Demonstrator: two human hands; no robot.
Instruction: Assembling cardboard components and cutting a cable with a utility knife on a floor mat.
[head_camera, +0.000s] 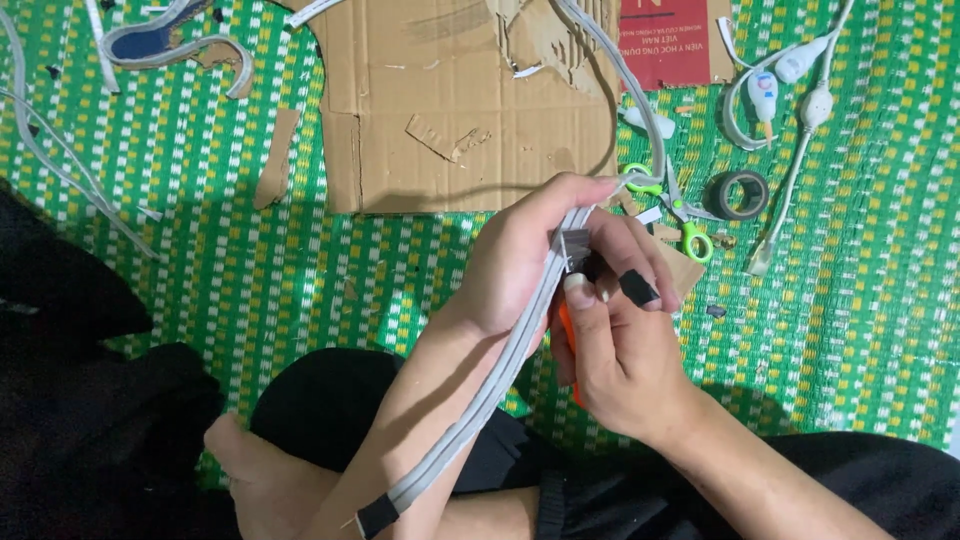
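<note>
My left hand (520, 255) grips a long grey flat strip (500, 385) that runs from my lap up over the cardboard. The strip has a black end near my forearm at the bottom. My right hand (615, 345) presses against the strip where the left fingers pinch it, and holds an orange-handled tool (566, 335) that is mostly hidden in the palm. A small black piece (638, 288) sits at my right fingertips. Both hands meet above the green woven mat (860, 300).
A cut sheet of brown cardboard (440, 110) lies ahead. Green-handled scissors (680, 215), a roll of dark tape (740, 194) and white tubes with a cord (790, 75) lie to the right. Grey strip scraps (170, 45) are at the upper left. My crossed legs in black fill the bottom.
</note>
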